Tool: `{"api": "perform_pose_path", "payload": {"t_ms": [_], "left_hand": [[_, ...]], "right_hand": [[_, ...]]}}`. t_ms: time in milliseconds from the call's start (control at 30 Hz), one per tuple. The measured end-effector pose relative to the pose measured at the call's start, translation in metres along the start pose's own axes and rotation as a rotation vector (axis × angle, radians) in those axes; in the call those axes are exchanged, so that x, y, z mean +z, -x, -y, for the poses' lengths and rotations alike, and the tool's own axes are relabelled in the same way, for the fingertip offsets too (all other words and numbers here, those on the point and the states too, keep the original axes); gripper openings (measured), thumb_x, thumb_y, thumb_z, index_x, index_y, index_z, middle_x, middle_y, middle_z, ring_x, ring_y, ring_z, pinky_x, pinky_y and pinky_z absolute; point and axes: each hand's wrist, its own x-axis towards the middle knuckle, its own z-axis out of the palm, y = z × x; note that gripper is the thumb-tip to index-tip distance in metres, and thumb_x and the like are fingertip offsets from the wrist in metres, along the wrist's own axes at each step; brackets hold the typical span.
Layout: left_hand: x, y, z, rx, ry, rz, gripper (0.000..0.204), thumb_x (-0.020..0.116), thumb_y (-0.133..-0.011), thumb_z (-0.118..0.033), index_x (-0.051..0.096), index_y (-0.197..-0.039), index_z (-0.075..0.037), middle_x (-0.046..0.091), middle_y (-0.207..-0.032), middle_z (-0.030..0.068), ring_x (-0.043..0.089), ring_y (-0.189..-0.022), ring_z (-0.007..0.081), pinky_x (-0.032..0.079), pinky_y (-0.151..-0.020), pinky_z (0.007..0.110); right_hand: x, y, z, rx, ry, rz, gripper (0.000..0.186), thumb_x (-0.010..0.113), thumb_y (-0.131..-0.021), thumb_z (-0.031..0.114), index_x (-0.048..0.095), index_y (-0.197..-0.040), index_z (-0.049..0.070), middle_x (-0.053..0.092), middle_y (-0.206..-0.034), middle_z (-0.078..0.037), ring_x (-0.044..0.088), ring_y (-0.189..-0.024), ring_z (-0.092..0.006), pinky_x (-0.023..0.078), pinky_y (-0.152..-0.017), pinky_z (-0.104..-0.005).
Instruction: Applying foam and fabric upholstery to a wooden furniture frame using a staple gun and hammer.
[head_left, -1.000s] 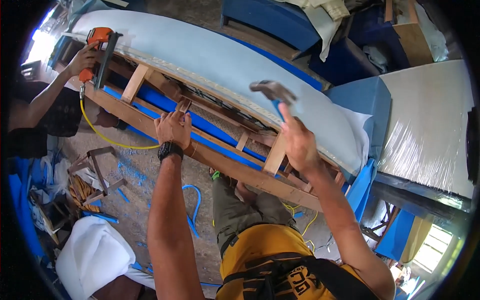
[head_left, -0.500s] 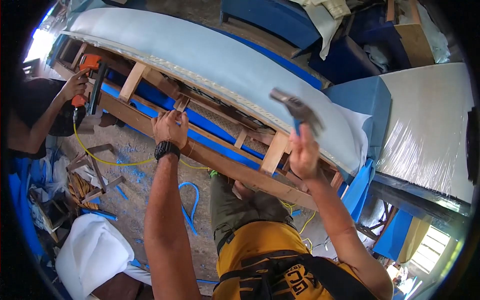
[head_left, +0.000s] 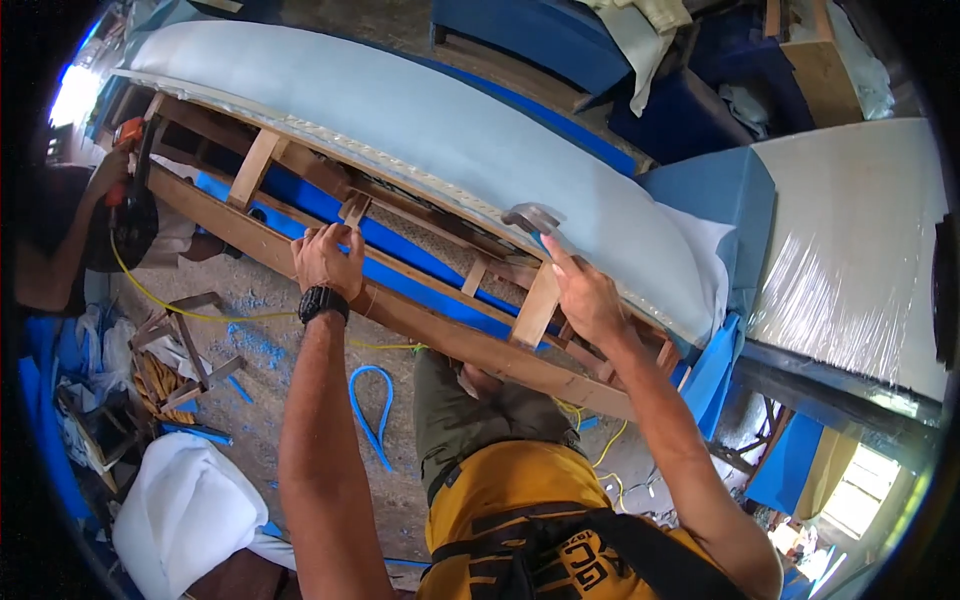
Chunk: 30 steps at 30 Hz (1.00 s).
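A long wooden furniture frame (head_left: pixel 440 330), padded on top with pale blue-white cloth (head_left: pixel 420 120), lies across in front of me. My left hand (head_left: pixel 328 258) is closed over the frame's near rail, its fingers curled over the top edge. My right hand (head_left: pixel 588 300) grips a hammer (head_left: pixel 530 216) by its blue handle. The hammer's metal head is at the lower edge of the padding, beside a pale edging strip (head_left: pixel 400 170); whether it touches is unclear. Nothing can be made out under the hammer head.
At the far left a co-worker's hand (head_left: pixel 112 170) holds an orange air-powered tool (head_left: pixel 128 132) on a yellow hose (head_left: pixel 190 306). White padding (head_left: pixel 185 500) and a small wooden frame (head_left: pixel 200 345) lie on the floor. Plastic-wrapped furniture (head_left: pixel 850 250) stands at right.
My right hand has swung the hammer down and left onto the padding's edge area. The left hand stays on the rail. The co-worker's tool has shifted left, away from the frame.
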Motion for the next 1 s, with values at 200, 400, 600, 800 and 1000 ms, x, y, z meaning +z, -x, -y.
{"api": "perform_pose_path", "payload": {"t_ms": [200, 400, 600, 800, 1000], "left_hand": [[0.002, 0.001, 0.002, -0.006, -0.009, 0.023, 0.024, 0.061, -0.089, -0.033, 0.070, -0.085, -0.011, 0.071, -0.091, 0.0058, 0.060, -0.097, 0.0260, 0.039, -0.091, 0.041], [0.001, 0.002, 0.002, 0.001, 0.006, -0.002, 0.023, 0.061, -0.089, -0.032, 0.071, -0.088, -0.011, 0.071, -0.093, 0.0052, 0.061, -0.097, 0.0244, 0.040, -0.092, 0.040], [0.000, 0.001, 0.001, -0.012, 0.007, 0.012, 0.022, 0.061, -0.089, -0.031, 0.072, -0.088, -0.011, 0.072, -0.092, 0.0048, 0.061, -0.096, 0.0244, 0.040, -0.092, 0.039], [-0.002, 0.002, 0.000, -0.012, 0.009, 0.038, 0.021, 0.062, -0.089, -0.030, 0.072, -0.089, -0.011, 0.071, -0.092, 0.0047, 0.061, -0.097, 0.0248, 0.040, -0.092, 0.040], [-0.003, -0.001, -0.002, 0.008, -0.018, 0.029, 0.021, 0.062, -0.089, -0.030, 0.071, -0.089, -0.011, 0.071, -0.092, 0.0049, 0.061, -0.099, 0.0255, 0.040, -0.092, 0.041]], "right_hand": [[-0.001, 0.006, 0.001, -0.037, -0.317, -0.288, 0.050, 0.054, -0.094, 0.006, 0.045, -0.143, 0.015, 0.064, -0.111, -0.020, 0.065, -0.092, -0.0390, 0.055, -0.073, -0.0434], [-0.003, 0.007, -0.001, 0.123, -0.278, -0.027, 0.046, 0.050, -0.096, 0.004, 0.046, -0.141, 0.008, 0.064, -0.110, -0.021, 0.065, -0.091, -0.0381, 0.054, -0.073, -0.0456], [0.002, 0.019, -0.005, -0.238, -0.202, -0.461, 0.045, 0.053, -0.092, -0.002, 0.049, -0.136, 0.002, 0.063, -0.107, -0.027, 0.067, -0.090, -0.0367, 0.055, -0.072, -0.0426], [-0.004, 0.024, -0.009, 0.066, -0.093, -0.054, 0.047, 0.054, -0.094, 0.002, 0.048, -0.141, 0.008, 0.066, -0.103, -0.020, 0.065, -0.090, -0.0327, 0.053, -0.081, -0.0377], [-0.007, 0.018, -0.001, -0.119, -0.056, -0.279, 0.046, 0.054, -0.092, 0.004, 0.051, -0.138, 0.011, 0.064, -0.091, -0.017, 0.064, -0.078, -0.0355, 0.053, -0.070, -0.0440]]}}
